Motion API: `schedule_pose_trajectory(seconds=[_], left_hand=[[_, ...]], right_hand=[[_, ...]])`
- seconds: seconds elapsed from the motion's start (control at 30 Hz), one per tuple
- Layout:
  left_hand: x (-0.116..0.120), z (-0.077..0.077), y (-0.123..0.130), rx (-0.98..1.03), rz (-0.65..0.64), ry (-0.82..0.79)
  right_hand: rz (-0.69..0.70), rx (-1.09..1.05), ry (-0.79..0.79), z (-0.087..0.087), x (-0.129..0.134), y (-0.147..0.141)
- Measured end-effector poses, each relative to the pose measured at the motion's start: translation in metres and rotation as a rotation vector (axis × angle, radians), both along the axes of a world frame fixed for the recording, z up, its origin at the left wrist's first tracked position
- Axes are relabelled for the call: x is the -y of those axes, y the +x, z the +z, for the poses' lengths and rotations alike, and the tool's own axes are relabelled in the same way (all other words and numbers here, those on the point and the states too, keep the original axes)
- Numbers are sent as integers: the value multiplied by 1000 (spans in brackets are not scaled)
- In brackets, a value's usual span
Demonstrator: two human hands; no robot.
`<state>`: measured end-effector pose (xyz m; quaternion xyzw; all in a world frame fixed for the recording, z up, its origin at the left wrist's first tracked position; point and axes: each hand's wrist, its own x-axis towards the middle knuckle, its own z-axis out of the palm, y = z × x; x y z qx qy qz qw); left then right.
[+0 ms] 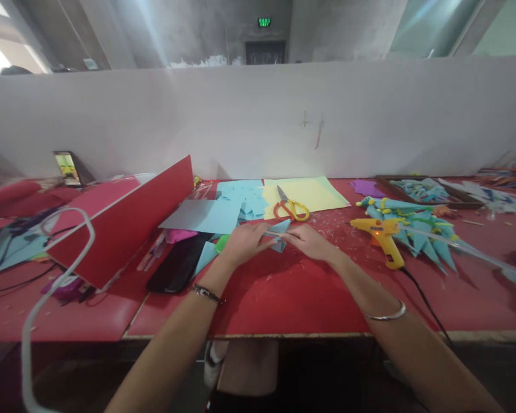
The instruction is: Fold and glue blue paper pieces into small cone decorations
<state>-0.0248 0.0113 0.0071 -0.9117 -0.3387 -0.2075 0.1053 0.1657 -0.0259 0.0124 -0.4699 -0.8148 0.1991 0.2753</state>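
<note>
A small piece of light blue paper (279, 245) is held between my two hands over the red tabletop (284, 298). My left hand (246, 244) pinches a thin, pale part of it from the left, fingers pressed together. From the right, my right hand (310, 242) grips the same thin part with thumb and fingertips. Just beyond the hands, scissors (293, 207) with red and yellow handles lie on pale yellow paper (322, 192). Cut blue pieces (253, 201) are heaped to the left of the scissors.
A yellow glue gun (384, 238) lies at right beside blue paper cones (425, 229), before a tray (456, 201). At left are a black phone (178, 264), an upright red board (129, 229) and a white curved tube (30, 321). A partition (241, 120) stands behind.
</note>
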Motion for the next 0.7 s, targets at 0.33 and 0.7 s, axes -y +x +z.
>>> schedule_pose_trajectory(seconds=[0.33,0.7], left_hand=[[0,-1,1,-120,-12,228],[-1,-2,0,-20,-142,411]], right_hand=[[99,-96,-144,2,2,2],[90,-151,-219,0,1,2]])
